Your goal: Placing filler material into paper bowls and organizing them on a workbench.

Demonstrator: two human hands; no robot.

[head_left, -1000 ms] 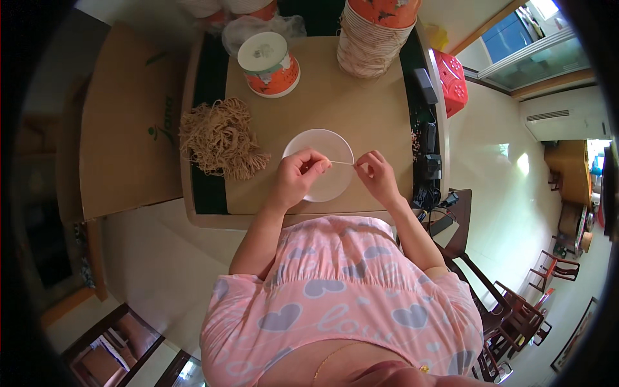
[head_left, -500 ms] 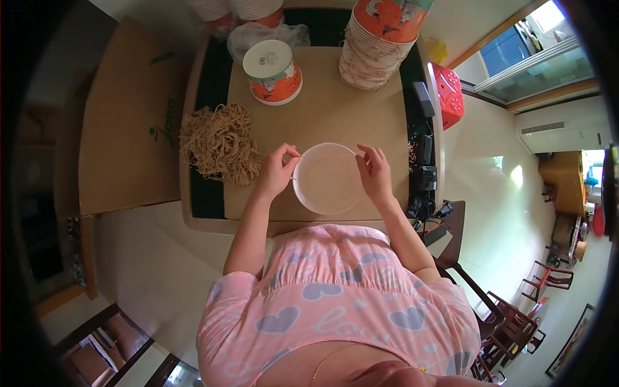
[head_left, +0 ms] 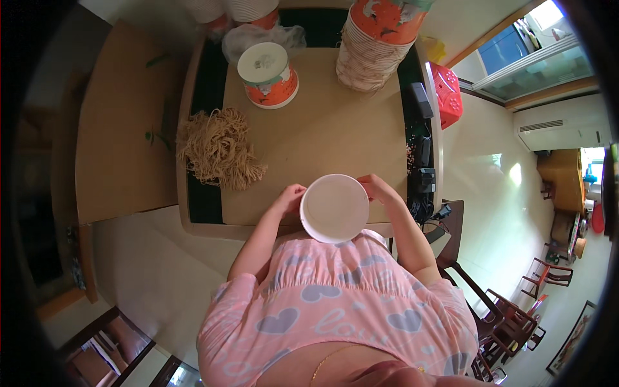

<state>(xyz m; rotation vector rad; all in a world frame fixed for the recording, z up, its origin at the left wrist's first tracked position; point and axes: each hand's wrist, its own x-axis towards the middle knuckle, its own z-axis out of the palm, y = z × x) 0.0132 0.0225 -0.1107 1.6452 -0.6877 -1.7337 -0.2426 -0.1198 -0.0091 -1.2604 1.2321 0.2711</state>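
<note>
A white-lined paper bucket (head_left: 334, 209) is between my hands at the table's near edge, its round mouth tilted up toward me. My left hand (head_left: 290, 197) grips its left side, fingers bent and partly behind the wall. On the opposite side my right hand (head_left: 379, 189) closes on the wall near the rim, its fingertips partly hidden. Whether a string is still in my fingers I cannot make out. A heap of tan strings (head_left: 219, 148) lies left of my hands. Beyond it an orange and green patterned paper bucket (head_left: 273, 87) stands upside down.
A tall stack of nested paper buckets (head_left: 374, 58) rises at the far right of the brown board (head_left: 322, 129). Clear plastic bags (head_left: 255, 42) and more stacks lie at the back left. Black adapters (head_left: 423, 180) and cables line the right edge. A large cardboard box (head_left: 126, 129) stands left.
The thin string stretched between my hands over the bucket's mouth is no longer visible. The bucket has come toward me and tilted, and my hands have moved down to its sides.
</note>
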